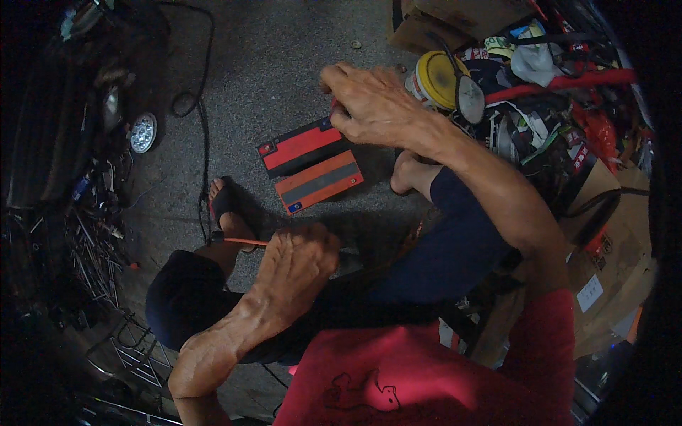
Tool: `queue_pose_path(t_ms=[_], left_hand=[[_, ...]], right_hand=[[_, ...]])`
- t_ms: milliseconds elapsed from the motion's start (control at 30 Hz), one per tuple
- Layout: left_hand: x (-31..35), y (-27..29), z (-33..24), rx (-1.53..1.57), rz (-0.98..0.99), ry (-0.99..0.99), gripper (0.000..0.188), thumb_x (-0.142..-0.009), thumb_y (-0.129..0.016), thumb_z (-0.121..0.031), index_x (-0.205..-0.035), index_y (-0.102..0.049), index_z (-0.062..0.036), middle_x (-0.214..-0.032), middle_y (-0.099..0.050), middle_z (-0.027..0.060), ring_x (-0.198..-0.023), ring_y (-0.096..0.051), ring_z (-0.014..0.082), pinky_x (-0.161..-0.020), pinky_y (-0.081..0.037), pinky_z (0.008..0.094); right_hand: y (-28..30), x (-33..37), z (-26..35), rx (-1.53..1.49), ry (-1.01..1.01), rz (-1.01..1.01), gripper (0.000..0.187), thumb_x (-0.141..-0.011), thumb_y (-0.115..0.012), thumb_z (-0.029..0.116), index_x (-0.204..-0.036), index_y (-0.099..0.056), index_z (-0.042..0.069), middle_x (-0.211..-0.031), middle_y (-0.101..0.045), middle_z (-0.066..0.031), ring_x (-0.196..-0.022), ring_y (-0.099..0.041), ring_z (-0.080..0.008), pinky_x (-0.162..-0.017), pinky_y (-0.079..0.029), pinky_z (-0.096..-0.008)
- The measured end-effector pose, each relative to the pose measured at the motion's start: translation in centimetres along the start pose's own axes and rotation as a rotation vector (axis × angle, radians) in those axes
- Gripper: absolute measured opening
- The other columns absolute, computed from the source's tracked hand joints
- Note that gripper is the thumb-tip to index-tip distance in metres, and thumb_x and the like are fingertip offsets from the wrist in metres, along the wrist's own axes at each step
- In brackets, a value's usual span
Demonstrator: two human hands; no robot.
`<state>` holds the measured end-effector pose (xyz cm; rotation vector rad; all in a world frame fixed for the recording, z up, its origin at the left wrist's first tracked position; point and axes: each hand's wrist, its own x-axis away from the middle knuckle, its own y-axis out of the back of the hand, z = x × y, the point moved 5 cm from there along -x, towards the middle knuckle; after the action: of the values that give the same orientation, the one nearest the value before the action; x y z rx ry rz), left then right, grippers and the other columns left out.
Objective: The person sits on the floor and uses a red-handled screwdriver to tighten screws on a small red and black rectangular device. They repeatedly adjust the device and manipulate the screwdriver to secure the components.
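Red shirt (419, 380) closest, the left hand (298, 259) clenches an orange rod (246, 241), the right hand (380, 103) curls by the red-black battery (304, 148), hold unclear, orange-grey battery (320, 182) alongside, work apparently unfinished.

The back of my left hand (302, 252) hides most of its fingers and the near end of the orange rod (245, 242). My right hand (373, 103) covers one corner of the red-and-black block (305, 150); I can't make out what its curled fingertips touch. The lower edge cuts off my shirt (369, 369), the top edge a cardboard box (426, 32). The metal pieces (92, 248) at left are too dark to tell apart.
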<state>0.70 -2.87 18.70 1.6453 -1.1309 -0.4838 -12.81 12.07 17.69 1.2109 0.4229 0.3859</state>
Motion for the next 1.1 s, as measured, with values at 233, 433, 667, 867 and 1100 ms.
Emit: queue_pose_path(t_ms=[233,433,667,867,1100], left_hand=[[0.0,-0.3,0.2,0.012,0.031,0.007,0.022,-0.067,-0.063,-0.004,-0.088,-0.060,-0.0024,-0.085,-0.059,0.0125,-0.083,-0.062,0.0263,-0.069,-0.049,0.0354],[0.1,-0.5,0.2,0.001,0.078,0.015,0.029,-0.068,-0.060,-0.001,-0.097,-0.057,-0.0005,-0.086,-0.057,0.0132,-0.083,-0.061,0.0286,-0.069,-0.050,0.0382],[-0.1,-0.2,0.2,-0.017,0.077,0.000,0.025,-0.066,-0.065,-0.004,-0.090,-0.059,-0.0025,-0.085,-0.058,0.0121,-0.083,-0.062,0.0253,-0.069,-0.049,0.0339],[0.0,-0.1,0.3,0.009,0.092,0.004,0.028,-0.065,-0.064,-0.002,-0.092,-0.058,-0.0017,-0.086,-0.057,0.0126,-0.083,-0.061,0.0274,-0.070,-0.049,0.0365],[0.5,-0.6,0.1,-0.088,-0.002,-0.014,0.021,-0.066,-0.065,-0.007,-0.086,-0.060,-0.0043,-0.084,-0.057,0.0103,-0.082,-0.060,0.0229,-0.068,-0.046,0.0329]], right_hand=[[-0.5,0.0,-0.3,0.072,-0.015,-0.009,0.019,-0.085,-0.061,0.017,-0.089,-0.052,0.000,-0.091,-0.059,-0.0181,-0.075,-0.062,-0.0364,-0.062,-0.049,-0.0457],[0.0,-0.2,0.0,0.093,-0.038,0.064,0.022,-0.083,-0.061,0.016,-0.095,-0.052,0.000,-0.094,-0.058,-0.0188,-0.079,-0.063,-0.0358,-0.065,-0.050,-0.0460],[-0.6,0.0,0.5,0.092,0.032,-0.040,0.023,-0.083,-0.063,0.016,-0.097,-0.051,0.002,-0.092,-0.058,-0.0169,-0.078,-0.063,-0.0349,-0.063,-0.050,-0.0441],[-0.9,-0.1,0.2,0.062,-0.044,0.105,0.022,-0.084,-0.061,0.013,-0.100,-0.051,0.002,-0.096,-0.058,-0.0169,-0.079,-0.063,-0.0345,-0.063,-0.050,-0.0449],[-0.8,-0.1,0.6,-0.044,0.097,0.014,0.024,-0.081,-0.061,0.010,-0.101,-0.052,0.002,-0.098,-0.055,-0.0140,-0.080,-0.062,-0.0338,-0.064,-0.051,-0.0437]])
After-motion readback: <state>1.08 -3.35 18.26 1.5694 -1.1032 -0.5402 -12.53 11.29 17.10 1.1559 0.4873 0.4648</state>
